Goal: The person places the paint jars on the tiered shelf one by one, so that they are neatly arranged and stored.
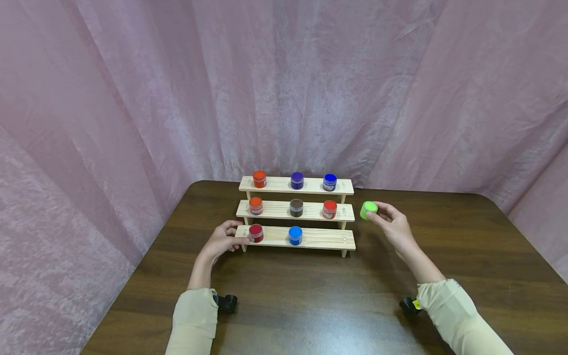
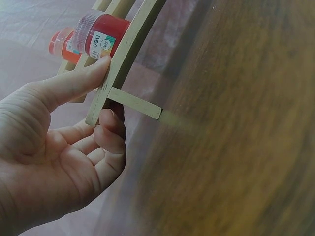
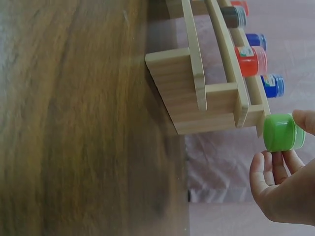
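A three-step wooden display rack [image 1: 320, 238] carries small paint jars. My left hand [image 1: 224, 239] grips the left end of its lowest step, thumb on top and fingers curled beneath, as the left wrist view shows. Close to that thumb stands a dark red paint jar [image 2: 110, 37]; a light blue paint jar [image 1: 295, 235] is at the middle of the same step. Off the rack's right side, my right hand [image 1: 395, 228] pinches a light green paint jar [image 3: 280, 132] between thumb and fingers, held up in the air.
On the middle step are an orange jar [image 1: 255, 205], a dark brown jar [image 1: 296, 208] and a red jar [image 1: 330, 209]. The top step bears an orange-red jar [image 1: 259, 179], a purple jar [image 1: 297, 181] and a blue jar [image 1: 330, 182]. A pink curtain [image 1: 284, 88] hangs behind the brown table [image 1: 284, 305].
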Demonstrator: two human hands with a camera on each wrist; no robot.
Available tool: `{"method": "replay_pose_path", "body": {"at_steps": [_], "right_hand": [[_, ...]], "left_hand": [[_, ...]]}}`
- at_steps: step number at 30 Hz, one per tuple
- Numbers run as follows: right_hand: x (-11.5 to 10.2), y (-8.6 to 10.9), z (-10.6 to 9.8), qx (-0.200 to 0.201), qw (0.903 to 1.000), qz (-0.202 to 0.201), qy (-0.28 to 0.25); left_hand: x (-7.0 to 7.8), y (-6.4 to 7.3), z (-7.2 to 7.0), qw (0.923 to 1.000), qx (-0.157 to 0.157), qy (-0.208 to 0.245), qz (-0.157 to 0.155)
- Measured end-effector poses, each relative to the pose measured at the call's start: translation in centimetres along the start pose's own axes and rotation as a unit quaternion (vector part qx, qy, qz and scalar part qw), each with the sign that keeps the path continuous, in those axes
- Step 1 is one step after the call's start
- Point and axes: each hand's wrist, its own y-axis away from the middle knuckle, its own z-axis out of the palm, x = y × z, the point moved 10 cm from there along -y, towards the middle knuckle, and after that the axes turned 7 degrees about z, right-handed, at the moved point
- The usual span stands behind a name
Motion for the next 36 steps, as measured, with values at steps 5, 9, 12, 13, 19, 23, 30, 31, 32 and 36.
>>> {"method": "replay_pose_path", "body": {"at_steps": [5, 9, 12, 13, 19, 23, 30, 31, 32, 36], "right_hand": [[0.2, 0.5, 0.9, -0.014, 0.9999, 0.006, 0.002], [0.4, 1.0, 2.0, -0.030, 0.9995, 0.011, 0.007], [0.5, 1.2, 2.7, -0.035, 0.9993, 0.011, 0.005], [0.5, 1.3, 2.8, -0.036, 0.9993, 0.011, 0.005], [0.7, 1.5, 3.5, -0.039, 0.9992, 0.014, -0.001], [0.9, 1.8, 3.9, -0.041, 0.9990, 0.017, -0.004], [1.0, 2.3, 4.8, -0.056, 0.9982, 0.019, -0.007], [1.0, 2.4, 4.9, -0.057, 0.9981, 0.019, -0.010], [1.0, 2.4, 5.0, -0.058, 0.9980, 0.019, -0.013], [1.1, 2.6, 5.5, -0.063, 0.9975, 0.020, -0.027]], "left_hand": [[0.0, 0.0, -0.1, 1.0000, 0.003, -0.003, -0.002], [0.1, 0.0, 0.0, 1.0000, 0.002, -0.001, -0.001], [0.1, 0.1, 0.0, 1.0000, 0.001, 0.000, 0.000], [0.1, 0.1, 0.0, 1.0000, 0.001, 0.000, 0.000], [0.2, 0.1, -0.1, 1.0000, 0.004, -0.004, -0.001], [0.1, 0.1, -0.2, 1.0000, 0.009, -0.002, -0.002], [-0.2, 0.0, -0.2, 0.9999, 0.010, 0.002, -0.008], [-0.2, 0.0, -0.2, 0.9999, 0.010, 0.001, -0.008], [-0.2, 0.0, -0.2, 0.9999, 0.011, 0.001, -0.007], [0.0, 0.1, -0.2, 0.9999, 0.010, -0.001, -0.006]]}}
